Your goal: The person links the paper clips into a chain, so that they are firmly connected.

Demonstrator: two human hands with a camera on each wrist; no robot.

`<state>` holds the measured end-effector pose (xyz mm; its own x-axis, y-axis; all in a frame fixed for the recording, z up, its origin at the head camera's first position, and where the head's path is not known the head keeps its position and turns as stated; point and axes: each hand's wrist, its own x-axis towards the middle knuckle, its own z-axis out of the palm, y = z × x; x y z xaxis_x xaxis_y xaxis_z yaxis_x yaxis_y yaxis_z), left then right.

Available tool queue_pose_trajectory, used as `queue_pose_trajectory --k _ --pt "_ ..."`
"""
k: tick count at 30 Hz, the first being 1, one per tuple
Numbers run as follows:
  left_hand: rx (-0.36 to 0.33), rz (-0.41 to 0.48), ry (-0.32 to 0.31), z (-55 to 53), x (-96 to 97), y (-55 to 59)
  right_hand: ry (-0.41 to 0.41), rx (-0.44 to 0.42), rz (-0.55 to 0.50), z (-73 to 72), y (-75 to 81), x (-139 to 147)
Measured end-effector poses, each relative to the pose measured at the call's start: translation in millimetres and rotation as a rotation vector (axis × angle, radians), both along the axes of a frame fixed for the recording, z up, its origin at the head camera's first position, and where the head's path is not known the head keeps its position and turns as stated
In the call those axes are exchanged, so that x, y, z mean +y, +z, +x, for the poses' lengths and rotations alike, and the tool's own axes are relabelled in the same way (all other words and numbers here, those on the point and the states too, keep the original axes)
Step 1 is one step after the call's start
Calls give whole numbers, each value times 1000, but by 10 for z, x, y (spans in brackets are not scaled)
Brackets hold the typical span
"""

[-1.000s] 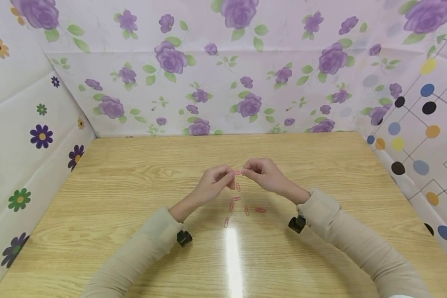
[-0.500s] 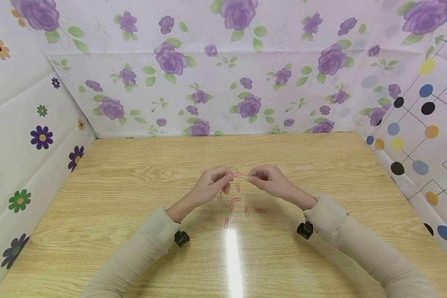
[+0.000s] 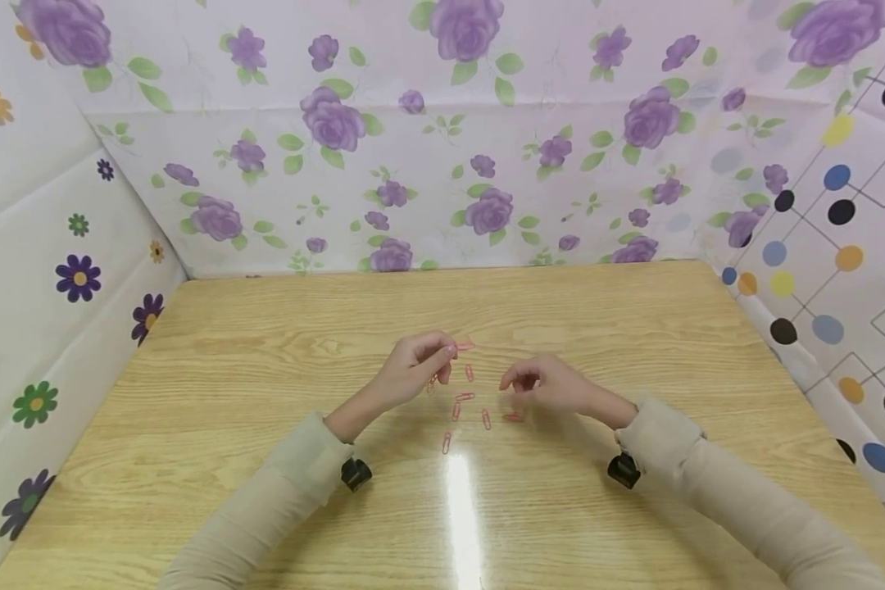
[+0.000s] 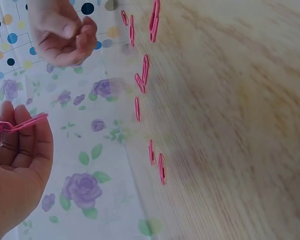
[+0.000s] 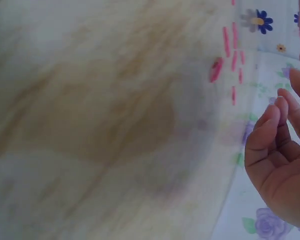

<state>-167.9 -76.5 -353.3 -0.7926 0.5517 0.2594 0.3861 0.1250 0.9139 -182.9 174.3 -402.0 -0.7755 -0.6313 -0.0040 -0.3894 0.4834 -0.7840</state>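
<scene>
In the head view my left hand [image 3: 420, 365] pinches a pink paper clip [image 3: 465, 347] between thumb and fingertips, above the table. The left wrist view shows linked pink paper clips [image 4: 27, 123] lying across those fingers, and more of the chain [image 3: 432, 382] hangs below the palm. My right hand [image 3: 549, 385] hovers to the right with nothing between its loosely bent fingers [image 5: 267, 130]. Just below and left of it lies a pink paper clip [image 3: 513, 417]. Others lie between the hands, among them an upright-pointing clip [image 3: 486, 419] and a sideways clip [image 3: 465, 397].
The wooden table [image 3: 265, 328] has a bright glare strip [image 3: 463, 516] near its front. Behind it hangs a purple-flowered cloth [image 3: 413, 164]; patterned sheets close off both sides. Each wrist wears a small black camera, such as the left wrist's camera [image 3: 356, 474].
My right hand has let go of the clip at the left fingertips and moved right and down toward the table. The left hand stays nearly in place, still pinching its clip.
</scene>
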Motion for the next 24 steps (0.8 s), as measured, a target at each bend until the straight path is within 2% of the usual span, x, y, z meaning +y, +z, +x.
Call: queue_pose_trajectory --k 4,8,11,17,24 --pt "-12 0 -7 -9 -3 -5 24 2 59 46 -69 53" --pt "-14 -5 -7 -94 -10 -151 87 13 91 36 -168 123" --pt "-19 -8 -3 -156 -12 -264 100 7 86 25 -236 152" --pt "-36 10 -13 -167 -14 -290 78 48 105 74 -278 120" --pt "-62 31 -40 -176 -12 -291 63 124 154 124 -241 54"
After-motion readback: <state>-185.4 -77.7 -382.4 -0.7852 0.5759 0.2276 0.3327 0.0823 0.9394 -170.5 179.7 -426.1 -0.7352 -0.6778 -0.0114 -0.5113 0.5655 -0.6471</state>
